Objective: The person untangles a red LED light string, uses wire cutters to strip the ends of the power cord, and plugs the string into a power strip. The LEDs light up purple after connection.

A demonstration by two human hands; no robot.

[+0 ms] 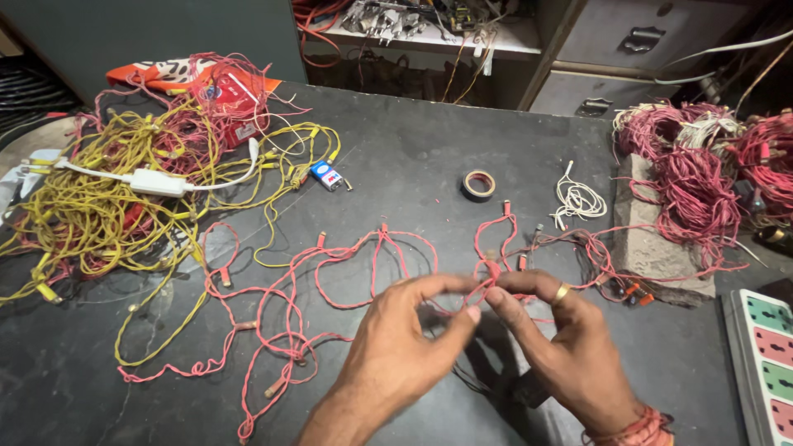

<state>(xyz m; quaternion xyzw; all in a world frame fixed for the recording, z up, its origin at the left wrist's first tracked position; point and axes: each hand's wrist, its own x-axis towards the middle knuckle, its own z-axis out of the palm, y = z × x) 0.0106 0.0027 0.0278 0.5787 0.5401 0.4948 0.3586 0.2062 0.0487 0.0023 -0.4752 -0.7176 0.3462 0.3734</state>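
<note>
Two hands met low over the dark desk (413,157). The left hand (396,339) and the right hand (562,347) both pinched the same red wire (347,256). The left fingers (462,318) were closed on it, thumb against fingertip. The right fingers (504,301) were closed on it too, just beside the left ones, almost touching. A gold ring (561,293) sat on one right finger.

The red wire looked thin, light and floppy. It would bend with no push at all. Little bulbs hung along it, and I think those could snap off if pulled hard. The best place to hold it seemed to be the bare wire between two bulbs, right where the fingers were pinching.

From the fingers, most of the wire ran away to the left in loose loops on the desk. A shorter bit went off past the right fingers, toward a grey block (661,248) with more red wire (702,165) heaped on it.

Far to the left of the fingers lay a big messy pile of yellow wire (91,215). A roll of tape (478,184) sat beyond the fingers, well apart. A small coil of white wire (578,200) lay near the tape.
</note>
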